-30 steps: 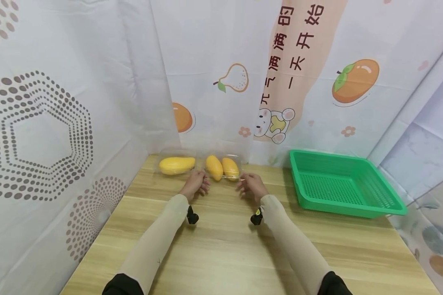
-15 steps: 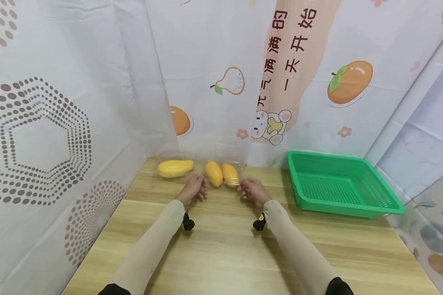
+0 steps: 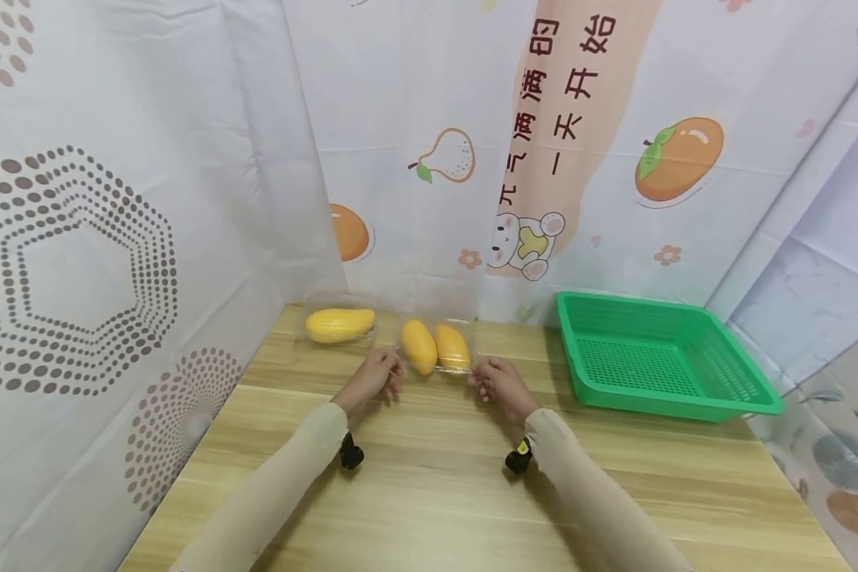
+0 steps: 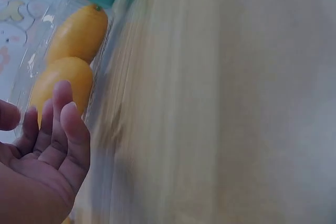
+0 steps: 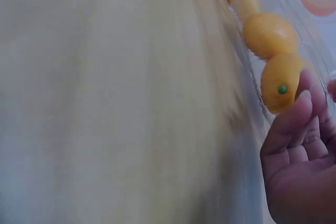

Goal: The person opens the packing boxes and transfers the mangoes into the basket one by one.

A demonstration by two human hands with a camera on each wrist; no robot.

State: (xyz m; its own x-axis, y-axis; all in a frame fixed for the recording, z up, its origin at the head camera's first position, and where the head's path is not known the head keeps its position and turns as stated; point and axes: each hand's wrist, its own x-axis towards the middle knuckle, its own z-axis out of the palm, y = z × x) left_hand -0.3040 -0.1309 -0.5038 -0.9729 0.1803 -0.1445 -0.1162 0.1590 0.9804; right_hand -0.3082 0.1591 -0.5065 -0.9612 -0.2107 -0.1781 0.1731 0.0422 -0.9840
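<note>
A clear plastic box (image 3: 454,371) with two yellow-orange mangoes inside lies between my hands near the back of the table. In the head view the left mango (image 3: 419,347) leans beside the right mango (image 3: 453,347). My left hand (image 3: 372,378) pinches the box's left end between thumb and fingers. At the opposite end my right hand (image 3: 504,387) pinches the wall, thumb apart from the curled fingers. A green stem tip shows on the mango (image 5: 281,83) nearest the right hand. Where the fingertips meet the transparent wall is hard to make out.
To the left, a second clear box holds a longer yellow fruit (image 3: 339,325). A green mesh basket (image 3: 679,410) stands at the back right. Printed curtains (image 3: 415,238) rise behind and beside the wooden table (image 3: 443,492).
Both hands have drawn back toward me, bringing the box of two mangoes slightly forward, away from the curtain. The head view has shifted a little. The other box and the basket stay put.
</note>
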